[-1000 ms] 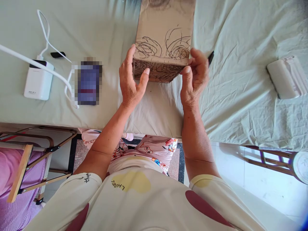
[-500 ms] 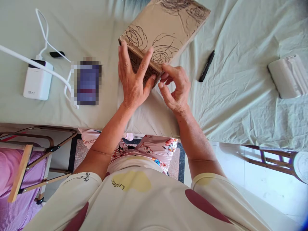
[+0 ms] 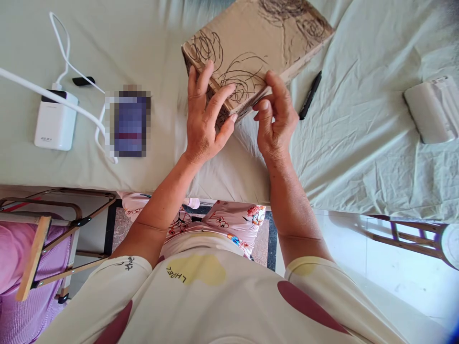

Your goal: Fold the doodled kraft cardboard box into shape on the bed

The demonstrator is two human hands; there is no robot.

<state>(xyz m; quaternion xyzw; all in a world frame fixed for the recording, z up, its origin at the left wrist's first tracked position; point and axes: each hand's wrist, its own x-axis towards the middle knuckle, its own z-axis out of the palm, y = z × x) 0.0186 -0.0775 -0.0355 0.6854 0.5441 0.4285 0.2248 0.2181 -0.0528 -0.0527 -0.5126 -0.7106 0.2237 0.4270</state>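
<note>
A brown cardboard box (image 3: 247, 36), scribbled with dark looping lines, lies on the cloth at the top middle, one corner towards me. My left hand (image 3: 204, 114) rests on its near left edge with the fingers spread; the fingertips touch the top and the thumb is by the near corner. At the near right edge is my right hand (image 3: 276, 119), its index fingertip against the box and its other fingers bent, with the thumb apart. The fingers hide part of the near side faces. Just right of the box lies a black marker (image 3: 310, 95).
A pale green cloth (image 3: 161, 172) covers the table. To the left are a white power bank (image 3: 55, 122) with a white cable, a black cap (image 3: 83, 81) and a blurred-out phone-like object (image 3: 131, 124). A grey-white packet (image 3: 432, 110) lies far right. A folding chair (image 3: 79, 210) stands lower left.
The box has turned clockwise and shifted slightly right. Both hands have moved with it, and my right hand has gone up along the near right edge.
</note>
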